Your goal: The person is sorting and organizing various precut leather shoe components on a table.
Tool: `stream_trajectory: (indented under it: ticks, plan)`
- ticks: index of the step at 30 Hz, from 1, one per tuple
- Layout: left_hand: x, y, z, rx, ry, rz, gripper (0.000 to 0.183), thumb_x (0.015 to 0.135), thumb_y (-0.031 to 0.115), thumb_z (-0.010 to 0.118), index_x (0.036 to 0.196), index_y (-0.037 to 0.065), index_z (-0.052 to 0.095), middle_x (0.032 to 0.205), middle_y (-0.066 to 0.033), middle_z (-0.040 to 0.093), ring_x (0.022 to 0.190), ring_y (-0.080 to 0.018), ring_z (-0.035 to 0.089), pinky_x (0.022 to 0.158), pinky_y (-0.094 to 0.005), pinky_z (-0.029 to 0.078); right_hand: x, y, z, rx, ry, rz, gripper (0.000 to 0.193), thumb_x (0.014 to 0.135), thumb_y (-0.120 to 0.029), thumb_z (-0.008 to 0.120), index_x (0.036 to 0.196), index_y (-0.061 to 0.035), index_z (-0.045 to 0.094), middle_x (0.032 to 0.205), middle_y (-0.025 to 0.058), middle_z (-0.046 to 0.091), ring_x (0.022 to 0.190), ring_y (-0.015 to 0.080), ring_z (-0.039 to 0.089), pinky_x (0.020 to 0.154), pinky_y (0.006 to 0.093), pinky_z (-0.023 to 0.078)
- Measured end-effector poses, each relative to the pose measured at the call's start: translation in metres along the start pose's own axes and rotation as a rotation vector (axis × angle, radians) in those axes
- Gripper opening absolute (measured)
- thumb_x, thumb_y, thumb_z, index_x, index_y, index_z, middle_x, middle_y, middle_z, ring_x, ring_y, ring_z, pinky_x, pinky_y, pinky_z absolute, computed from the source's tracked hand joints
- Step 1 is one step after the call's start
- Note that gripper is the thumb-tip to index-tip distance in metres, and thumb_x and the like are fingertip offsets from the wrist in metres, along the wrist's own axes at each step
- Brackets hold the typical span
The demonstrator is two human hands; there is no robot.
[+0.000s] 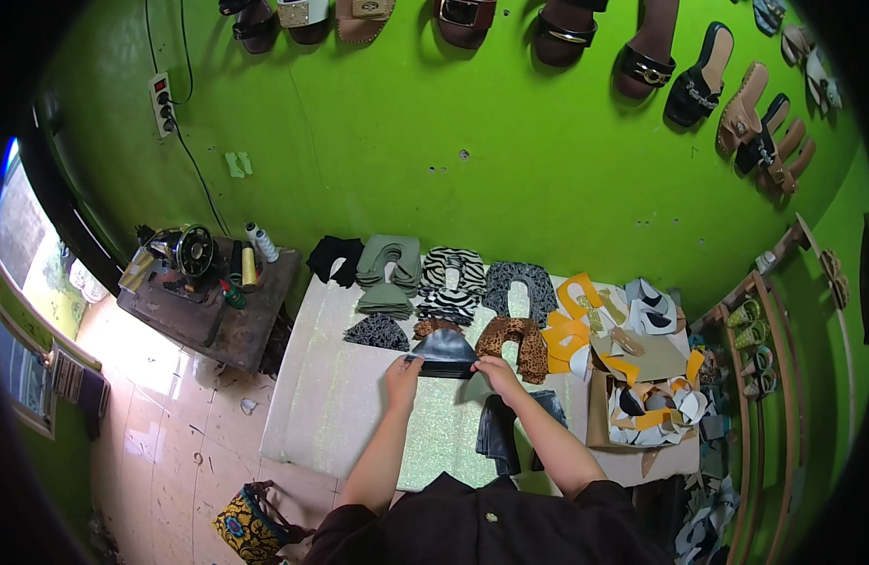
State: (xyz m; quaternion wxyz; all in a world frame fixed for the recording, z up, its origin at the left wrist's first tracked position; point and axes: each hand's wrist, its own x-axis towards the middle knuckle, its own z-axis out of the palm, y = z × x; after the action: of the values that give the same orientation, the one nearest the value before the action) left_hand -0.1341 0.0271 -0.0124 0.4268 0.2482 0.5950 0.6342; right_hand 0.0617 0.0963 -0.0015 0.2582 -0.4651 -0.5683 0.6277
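Observation:
Between my two hands is a stack of shiny black half-moon pieces [445, 350], straight edge toward me. My left hand [402, 379] is closed on its left corner, and my right hand [496, 374] grips the right corner. Just beyond lie small leopard-print pieces [436, 327], partly hidden by the stack. A dark patterned half-moon stack [376, 331] rests to the left, and leopard-print U-shaped pieces [528, 350] lie beside my right hand. Below my right forearm, black U-shaped pieces [496, 435] are partly covered.
Grey-green [389, 259], zebra-print [453, 268] and grey patterned cut pieces [519, 282] line the table's [335, 395] far side. Orange and white scraps fill a box [641, 438] at right. A sewing machine [191, 252] stands left. Sandals [696, 89] hang on the green wall.

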Motion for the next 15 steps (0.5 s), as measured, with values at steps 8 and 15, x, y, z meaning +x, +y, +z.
stream_trajectory:
  ticks: [8, 15]
  plan:
    - [0.001, 0.019, -0.004, 0.878, 0.002, 0.017, 0.028, 0.076, 0.029, 0.067, 0.083, 0.002, 0.064, 0.076, -0.0125, 0.064, 0.073, -0.0262, 0.063, 0.067, -0.0341, 0.048, 0.025, 0.035, -0.009, -0.396, 0.196, 0.067, 0.020, 0.081, -0.020, 0.055, 0.073, -0.0045, 0.065, 0.066, 0.0067, 0.060, 0.067, 0.0162, 0.056, 0.065, 0.0270, 0.042]
    - [-0.004, 0.018, -0.012, 1.015, 0.078, 0.254, 0.027, 0.077, 0.029, 0.064, 0.091, 0.006, 0.062, 0.090, -0.0152, 0.063, 0.086, -0.0319, 0.060, 0.073, -0.0393, 0.048, 0.000, -0.018, 0.016, -0.779, 0.248, 0.284, 0.038, 0.080, -0.039, 0.048, 0.083, -0.0066, 0.067, 0.085, 0.0148, 0.066, 0.086, 0.0308, 0.062, 0.079, 0.0370, 0.044]
